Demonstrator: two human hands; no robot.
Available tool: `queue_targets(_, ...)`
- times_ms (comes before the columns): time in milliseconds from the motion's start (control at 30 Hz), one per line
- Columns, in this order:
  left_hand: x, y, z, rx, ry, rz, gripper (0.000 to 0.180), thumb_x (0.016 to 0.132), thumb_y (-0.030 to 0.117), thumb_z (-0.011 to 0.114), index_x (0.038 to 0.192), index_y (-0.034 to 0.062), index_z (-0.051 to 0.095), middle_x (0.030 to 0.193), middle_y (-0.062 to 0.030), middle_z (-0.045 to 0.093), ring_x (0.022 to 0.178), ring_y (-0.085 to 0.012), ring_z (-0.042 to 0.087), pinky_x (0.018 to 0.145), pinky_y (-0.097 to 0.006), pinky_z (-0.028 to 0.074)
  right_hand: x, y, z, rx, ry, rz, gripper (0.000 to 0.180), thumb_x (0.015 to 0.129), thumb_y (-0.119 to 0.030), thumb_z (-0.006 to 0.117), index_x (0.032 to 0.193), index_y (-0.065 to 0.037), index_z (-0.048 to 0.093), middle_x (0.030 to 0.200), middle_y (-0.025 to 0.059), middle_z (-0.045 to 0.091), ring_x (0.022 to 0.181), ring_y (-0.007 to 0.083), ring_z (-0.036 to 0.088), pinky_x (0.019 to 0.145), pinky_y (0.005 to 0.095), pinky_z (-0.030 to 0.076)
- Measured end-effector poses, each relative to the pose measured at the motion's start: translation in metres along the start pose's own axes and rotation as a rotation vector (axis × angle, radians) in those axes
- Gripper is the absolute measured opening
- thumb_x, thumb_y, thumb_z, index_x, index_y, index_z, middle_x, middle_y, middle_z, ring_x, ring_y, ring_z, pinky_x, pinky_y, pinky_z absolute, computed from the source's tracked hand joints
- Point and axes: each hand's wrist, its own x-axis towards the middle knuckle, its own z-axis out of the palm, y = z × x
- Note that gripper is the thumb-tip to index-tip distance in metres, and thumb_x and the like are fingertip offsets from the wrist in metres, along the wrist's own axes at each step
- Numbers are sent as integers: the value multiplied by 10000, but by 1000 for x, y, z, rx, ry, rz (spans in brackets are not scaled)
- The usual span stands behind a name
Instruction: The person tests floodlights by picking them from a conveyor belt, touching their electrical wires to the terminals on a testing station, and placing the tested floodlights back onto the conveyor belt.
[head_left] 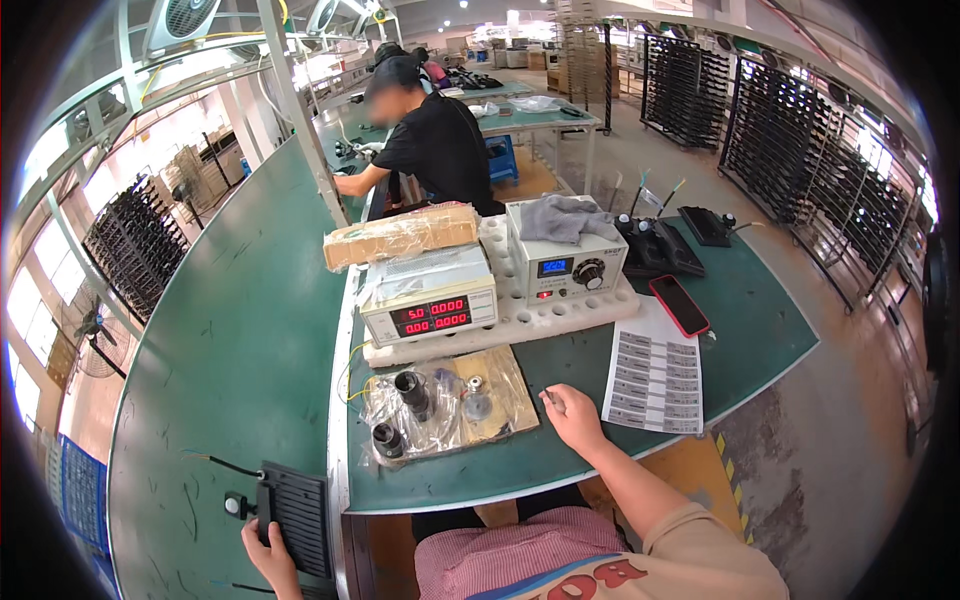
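My left hand (268,558) grips the near edge of a black finned rectangular part (295,515) lying on the green conveyor belt (230,360) at the lower left. My right hand (575,415) rests on the green workbench (740,320), fingers curled around a small thin metal piece. Just left of it lies a brown board under clear plastic (450,405) with black cylindrical fixtures (412,392) and a small metal part (475,400).
Two white test meters (430,305) with lit displays stand on a white foam tray; a grey cloth (565,215) lies on the right one. A sheet of labels (655,375), a red phone (680,305) and black fixtures sit right. Another person works further up the line.
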Motion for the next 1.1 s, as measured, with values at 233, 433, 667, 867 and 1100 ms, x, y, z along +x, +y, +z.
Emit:
queue_targets(233,-43,144,38,-319,-490,384,439,664,133,786,1028,1,579,1056,-175,583,991,-350,553,875,-390,445,33,-58,-33,397,-447,379,211,915,-183,567,1012,-13,645,778,29,626,685,72,557,620,257,463)
queue_targets(433,-63,212,101,-452,-762,520,375,736,184,754,988,-25,570,1029,-184,590,975,-350,576,825,-383,478,31,-111,-42,665,-490,276,231,947,-162,510,1070,-14,639,863,43,652,709,79,544,662,232,466)
queue_targets(667,-71,207,122,-487,-770,450,355,778,232,727,971,-17,565,989,-158,595,938,-330,582,797,-379,481,26,-109,-50,834,-351,433,222,929,-131,556,1082,16,622,899,40,657,751,66,536,687,223,460)
queue_targets(867,-71,200,127,-490,-817,376,354,783,244,723,968,-16,569,967,-156,592,928,-326,578,790,-374,478,20,-112,-36,642,-193,248,205,878,-113,635,1054,-8,633,873,-4,642,726,40,513,641,205,450)
queue_targets(1100,-71,202,128,-505,-795,457,358,780,251,726,960,-17,572,931,-152,591,869,-331,587,745,-378,487,26,-106,-32,471,-110,178,70,851,-62,645,881,-36,588,725,-51,421,611,27,329,565,180,331)
